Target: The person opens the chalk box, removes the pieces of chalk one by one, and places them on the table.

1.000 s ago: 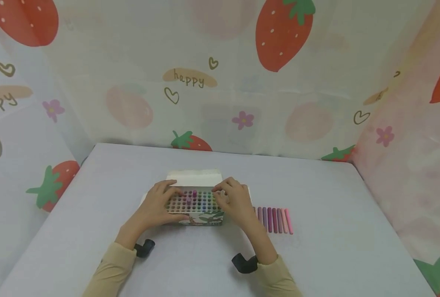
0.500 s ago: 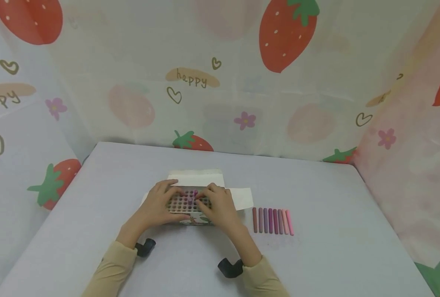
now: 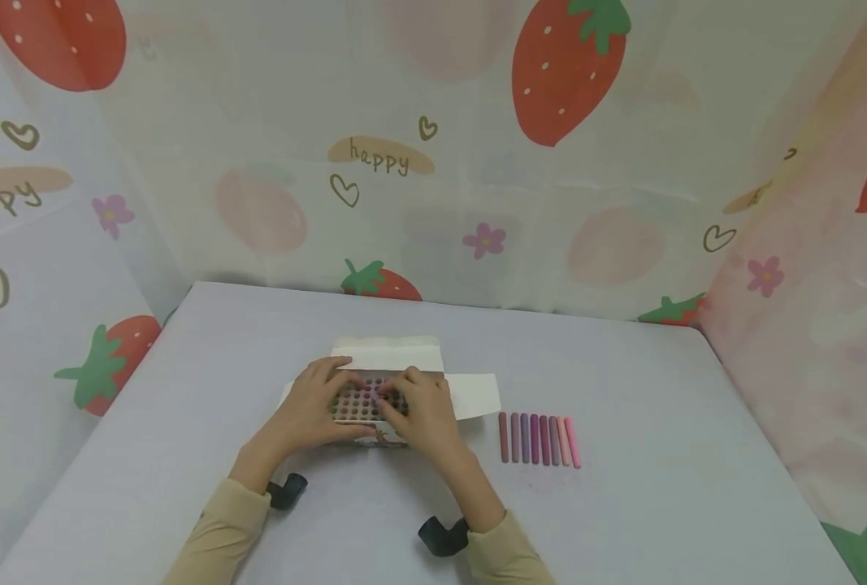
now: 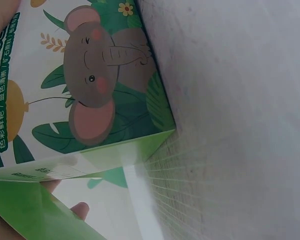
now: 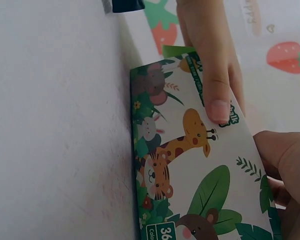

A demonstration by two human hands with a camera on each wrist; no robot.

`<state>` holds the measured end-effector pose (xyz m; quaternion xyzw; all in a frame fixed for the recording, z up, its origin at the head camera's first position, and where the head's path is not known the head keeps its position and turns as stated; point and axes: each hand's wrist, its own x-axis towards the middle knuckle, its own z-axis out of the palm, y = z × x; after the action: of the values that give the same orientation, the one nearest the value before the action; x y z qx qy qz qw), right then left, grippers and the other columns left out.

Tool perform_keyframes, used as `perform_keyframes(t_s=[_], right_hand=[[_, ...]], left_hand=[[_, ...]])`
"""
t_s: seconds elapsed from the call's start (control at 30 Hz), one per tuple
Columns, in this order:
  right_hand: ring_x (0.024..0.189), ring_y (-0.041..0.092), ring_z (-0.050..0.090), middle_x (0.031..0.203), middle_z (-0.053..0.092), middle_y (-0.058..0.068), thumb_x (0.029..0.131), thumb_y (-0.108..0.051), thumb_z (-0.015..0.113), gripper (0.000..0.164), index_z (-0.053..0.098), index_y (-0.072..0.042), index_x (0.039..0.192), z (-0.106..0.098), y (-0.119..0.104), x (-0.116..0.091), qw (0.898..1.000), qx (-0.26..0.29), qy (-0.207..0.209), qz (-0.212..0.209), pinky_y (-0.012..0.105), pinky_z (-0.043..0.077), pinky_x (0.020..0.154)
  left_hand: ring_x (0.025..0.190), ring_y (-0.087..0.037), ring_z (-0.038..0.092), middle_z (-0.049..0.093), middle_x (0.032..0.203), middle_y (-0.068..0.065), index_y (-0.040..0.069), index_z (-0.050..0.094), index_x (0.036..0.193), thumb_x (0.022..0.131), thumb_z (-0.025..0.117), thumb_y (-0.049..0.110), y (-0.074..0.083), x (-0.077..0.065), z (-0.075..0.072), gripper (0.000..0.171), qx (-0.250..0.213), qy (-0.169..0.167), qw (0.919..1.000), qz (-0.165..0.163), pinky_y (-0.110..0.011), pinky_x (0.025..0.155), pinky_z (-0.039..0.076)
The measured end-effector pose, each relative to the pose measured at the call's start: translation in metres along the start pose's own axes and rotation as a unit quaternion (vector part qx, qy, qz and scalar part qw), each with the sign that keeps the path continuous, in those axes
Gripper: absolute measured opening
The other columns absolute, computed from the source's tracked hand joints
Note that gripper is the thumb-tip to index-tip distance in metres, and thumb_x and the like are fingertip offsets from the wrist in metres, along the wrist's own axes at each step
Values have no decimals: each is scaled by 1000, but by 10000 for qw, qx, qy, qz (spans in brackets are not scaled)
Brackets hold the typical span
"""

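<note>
A white chalk box (image 3: 385, 436) printed with jungle animals stands with its lid open, showing rows of round chalk ends. My left hand (image 3: 307, 410) grips its left side in the head view. The left thumb (image 5: 217, 97) lies on the printed front, while the fingers reach over the top. At the box's middle, my right hand (image 3: 429, 413) pinches a purple chalk stick (image 3: 376, 396) that pokes up above the rows. The fingers partly hide this stick, and the hand covers the right part of the rows. In the right wrist view, the right hand (image 5: 290, 165) is at the box's top edge.
Several pink, purple and brown chalk sticks (image 3: 535, 439) lie in a row on the white table (image 3: 638, 487), right of the box. An open side flap (image 3: 473, 394) sticks out toward them. The back lid flap (image 3: 389, 353) stands up behind.
My right hand has moved left from the box's right end to the purple chalk at its middle, uncovering the side flap and brown chalk. My left hand keeps its grip.
</note>
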<state>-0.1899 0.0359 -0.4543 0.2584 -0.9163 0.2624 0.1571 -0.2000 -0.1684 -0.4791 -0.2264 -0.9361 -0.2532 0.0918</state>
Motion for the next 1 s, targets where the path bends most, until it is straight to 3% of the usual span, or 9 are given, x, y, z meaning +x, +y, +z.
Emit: perform_keyframes(t_s=[0.5,0.73,1.0], right_hand=[[71,7,50,85,59,-6,86,-27,67,9,67,-18,89,7,0,0,9993,-228,261,-155,31,38,73],[70,7,48,86,58,-5,87,-28,65,11,67,-18,92,5,-2,1,9991,-92,412,-102,30,36,73],[80,8,54,88,58,-7,86,-29,66,11,66,-19,91,3,-1,1,9976,-119,663,-180,33,39,83]], left_hand=[[130,-36,31,38,139,-13,24,57,111,61,74,63,5,0,-2,66,-22,-22,10000,-67,-61,101,30],[129,-36,32,39,139,-15,23,57,110,62,75,61,6,0,-5,65,34,-5,10000,-11,-59,102,31],[129,-35,33,39,138,-14,23,57,109,61,74,63,5,0,-3,65,35,69,10000,53,-58,102,31]])
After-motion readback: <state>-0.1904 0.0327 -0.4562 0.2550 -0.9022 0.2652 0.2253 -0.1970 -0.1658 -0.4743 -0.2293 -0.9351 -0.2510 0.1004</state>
